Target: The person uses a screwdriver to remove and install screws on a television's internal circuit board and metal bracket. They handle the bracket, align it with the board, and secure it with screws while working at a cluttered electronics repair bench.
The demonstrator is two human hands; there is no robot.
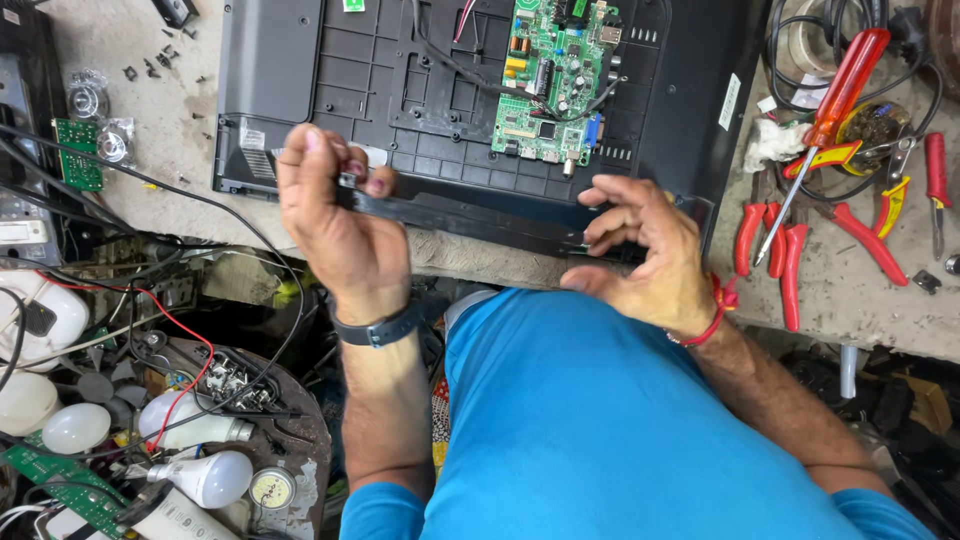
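Two hands are working at the near edge of the open television back [400, 90] as we are looking down from the head camera. Our left hand [335, 215] is pinching one end of a long black strip [470, 213], fingers closed on it, while our right hand [645, 250] is curling loosely around the other end. We are probably seating it; next we are needing even pressure along the edge. Red pliers [790, 250] are lying nearby.

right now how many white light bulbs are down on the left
3 bulbs, maybe more hidden under the wires: one at far left, one beside it, one lowest.
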